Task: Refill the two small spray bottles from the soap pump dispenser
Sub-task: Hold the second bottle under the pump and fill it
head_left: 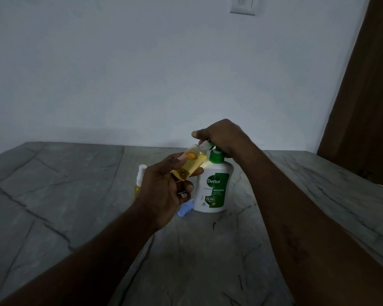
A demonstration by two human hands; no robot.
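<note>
My left hand (161, 191) grips a small clear bottle (191, 165) partly full of yellow liquid, tilted with its uncapped neck up against the green pump nozzle. The white soap dispenser (215, 188) with a green pump stands on the table. My right hand (223, 135) lies over the pump head, fingers curled round it. A second small spray bottle (140, 180), with a white cap and yellow liquid, stands upright behind my left hand, partly hidden. A blue spray cap (185, 209) lies on the table beside the dispenser's base.
The grey marble-patterned table (97, 206) runs back to a pale wall. A dark brown door or panel (367, 96) stands at the right. A wall switch (242, 5) is high on the wall.
</note>
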